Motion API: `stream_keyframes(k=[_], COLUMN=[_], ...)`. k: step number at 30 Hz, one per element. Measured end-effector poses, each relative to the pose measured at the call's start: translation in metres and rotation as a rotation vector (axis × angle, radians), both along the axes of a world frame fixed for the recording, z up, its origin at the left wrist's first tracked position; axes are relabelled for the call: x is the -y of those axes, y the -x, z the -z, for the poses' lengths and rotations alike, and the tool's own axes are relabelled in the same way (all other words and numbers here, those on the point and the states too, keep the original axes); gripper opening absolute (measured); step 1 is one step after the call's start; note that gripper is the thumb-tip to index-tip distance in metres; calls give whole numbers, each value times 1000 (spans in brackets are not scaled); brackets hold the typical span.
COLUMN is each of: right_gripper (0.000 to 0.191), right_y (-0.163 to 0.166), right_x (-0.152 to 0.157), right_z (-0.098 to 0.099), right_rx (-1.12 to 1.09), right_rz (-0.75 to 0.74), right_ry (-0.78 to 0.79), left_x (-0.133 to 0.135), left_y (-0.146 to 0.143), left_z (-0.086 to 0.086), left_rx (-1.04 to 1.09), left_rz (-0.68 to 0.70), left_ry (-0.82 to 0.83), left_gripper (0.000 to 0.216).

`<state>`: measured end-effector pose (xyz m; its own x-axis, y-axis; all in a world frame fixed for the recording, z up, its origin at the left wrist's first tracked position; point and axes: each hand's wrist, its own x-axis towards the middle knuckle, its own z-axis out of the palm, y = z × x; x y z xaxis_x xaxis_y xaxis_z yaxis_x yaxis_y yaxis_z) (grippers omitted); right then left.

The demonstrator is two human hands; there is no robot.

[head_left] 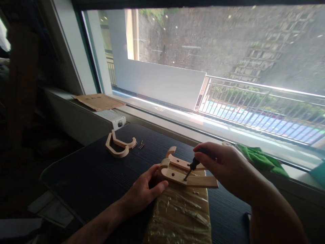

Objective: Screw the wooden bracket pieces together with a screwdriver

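Lying nearest, a brown block wrapped in clear tape (179,220) supports a pale wooden hook with a curled end (201,182). Beside that curl, the left hand (150,188) presses against the block; its fingers are partly hidden, so I cannot tell how firmly they grasp. The right hand (215,156) has its fingers wrapped around a black-handled screwdriver (194,164), its tip at a hole in this hook. Just behind lies a second pale wooden hook (181,163). Farther off on the black bench (88,178) are two loose wooden hooks (117,153) and small metal screws (141,145).
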<state>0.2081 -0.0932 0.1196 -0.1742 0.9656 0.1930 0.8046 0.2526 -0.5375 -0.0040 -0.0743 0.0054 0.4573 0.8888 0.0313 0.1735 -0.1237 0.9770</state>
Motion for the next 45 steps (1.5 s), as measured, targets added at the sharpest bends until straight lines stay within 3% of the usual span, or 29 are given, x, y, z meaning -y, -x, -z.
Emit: stream_keyframes(k=[6,11,16,25,34,41,45], right_gripper=[31,23,20,26,21,29,23], right_y=[-3,4,3,-5,6,-3,0], right_x=[-7,-3,-2,-7,2,-6,-3], right_z=[2,0,1,4,-1,4,2], right_rx=[83,119,100,155,46,112,137], right_rz=[85,101,38,153,-16,118,135], right_ry=[-16,-104,-67,-69,-58,-15,-61], left_x=[-1,-1,-1,0,0,-1,-1], left_y=[0,0,0,0,1,1,0], left_z=[0,-1,-2,2,-1,1,1], left_rx=[-28,-11,2,-20,19,1,-2], left_rz=[-6,-3,0,-5,16,6,12], left_ry=[-14,-2,6,-10,3,-5,-10], left_gripper=[26,27,31,27,30,27,26])
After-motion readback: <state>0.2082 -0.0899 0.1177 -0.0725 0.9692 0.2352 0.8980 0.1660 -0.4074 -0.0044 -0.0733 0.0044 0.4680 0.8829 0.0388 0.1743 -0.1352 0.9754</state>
